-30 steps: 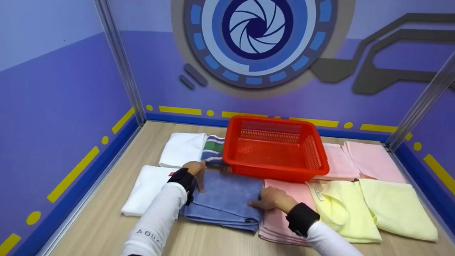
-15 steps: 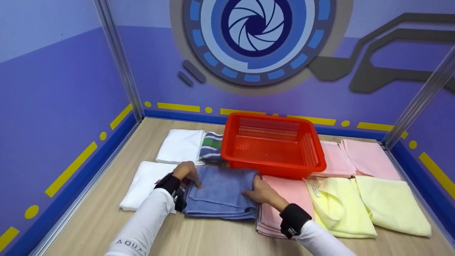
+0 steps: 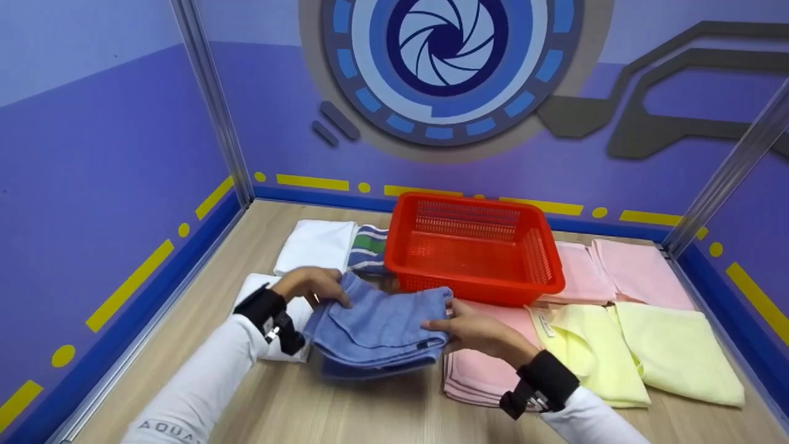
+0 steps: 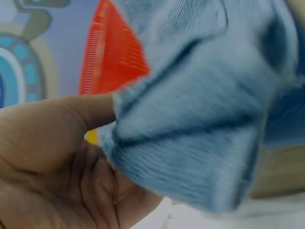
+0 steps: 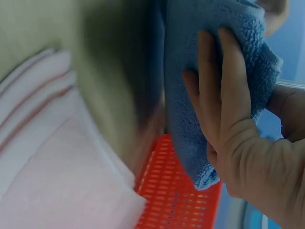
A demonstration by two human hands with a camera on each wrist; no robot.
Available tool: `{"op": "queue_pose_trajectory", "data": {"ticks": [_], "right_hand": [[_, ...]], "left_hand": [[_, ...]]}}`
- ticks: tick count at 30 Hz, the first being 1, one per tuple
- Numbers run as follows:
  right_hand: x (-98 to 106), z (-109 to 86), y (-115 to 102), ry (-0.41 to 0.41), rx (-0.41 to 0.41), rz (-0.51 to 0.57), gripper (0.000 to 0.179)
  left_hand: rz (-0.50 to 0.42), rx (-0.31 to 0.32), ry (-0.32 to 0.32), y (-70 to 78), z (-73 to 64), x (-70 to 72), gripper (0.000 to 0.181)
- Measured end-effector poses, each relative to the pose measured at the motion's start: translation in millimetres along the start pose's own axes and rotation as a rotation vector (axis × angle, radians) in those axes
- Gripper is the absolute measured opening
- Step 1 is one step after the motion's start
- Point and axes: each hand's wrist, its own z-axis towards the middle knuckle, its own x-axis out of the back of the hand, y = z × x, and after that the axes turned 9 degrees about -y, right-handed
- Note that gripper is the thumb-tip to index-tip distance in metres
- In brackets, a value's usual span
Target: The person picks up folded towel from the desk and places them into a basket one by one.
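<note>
A folded blue towel (image 3: 388, 320) hangs a little above the table, held at both sides. My left hand (image 3: 313, 285) grips its left edge, thumb on top; the left wrist view shows the towel (image 4: 190, 124) pinched between thumb and fingers. At the opposite edge my right hand (image 3: 474, 327) holds it, thumb above. In the right wrist view the right hand's fingers (image 5: 228, 81) lie along the towel's underside. Behind the towel stands a red plastic basket (image 3: 474, 290) with nothing in it. To the right lies a folded pink towel (image 3: 481, 376), partly behind my right hand.
White towels (image 3: 317, 246) lie at the left, beside a striped towel (image 3: 368, 250) partly hidden by the basket. Yellow towels (image 3: 678, 351) and more pink towels (image 3: 641, 271) lie on the right. Printed walls (image 3: 123, 185) enclose the table (image 3: 296, 413).
Both hands have gripped the blue towel by its sides and lifted it off the table. It now sags and tilts between them. The basket and other towels stay in place.
</note>
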Motion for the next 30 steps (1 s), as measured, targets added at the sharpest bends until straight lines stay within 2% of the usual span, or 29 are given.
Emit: {"op": "queue_pose_trajectory", "data": {"ticks": [3,8,10,13,15,18,20,23,26,30], "right_hand": [[10.7,-12.7,-17.5,-0.027,-0.011,0.033,0.083],[35.0,-37.8,-45.4,-0.011,0.038,-0.019,0.08],[46.6,-46.0,-59.0,0.047,0.065,-0.068,0.084],[68.1,-52.3,-82.9,0.166,0.093,-0.126,0.085],[83.9,-51.3,-98.8,0.238,0.115,-0.135,0.078],[108.2,-43.3,-118.7,0.323,0.124,-0.131,0.062],[122.2,-35.5,-129.1,0.362,0.105,-0.155,0.061],[138.0,-19.2,-138.4,0.412,0.055,-0.196,0.063],[146.6,-1.5,-140.2,0.434,0.005,-0.207,0.062],[152.0,18.7,-129.6,0.417,-0.094,-0.217,0.054]], "left_hand": [[-0.01,-0.023,-0.033,14.7,-11.5,21.6,0.044],[-0.105,-0.08,-0.096,51.9,-30.5,52.8,0.069],[-0.136,-0.112,-0.081,71.1,-35.2,63.8,0.073],[-0.202,-0.167,0.002,100.3,-35.2,78.4,0.071],[-0.262,-0.2,0.072,117.2,-28.7,86.0,0.064],[-0.342,-0.218,0.168,137.4,-12.9,93.1,0.068],[-0.383,-0.221,0.226,147.3,0.9,95.5,0.067],[-0.398,-0.22,0.311,156.0,22.8,96.1,0.059],[-0.348,-0.204,0.428,158.6,43.4,92.6,0.052],[-0.159,-0.128,0.585,158.1,68.6,80.1,0.05]]}}
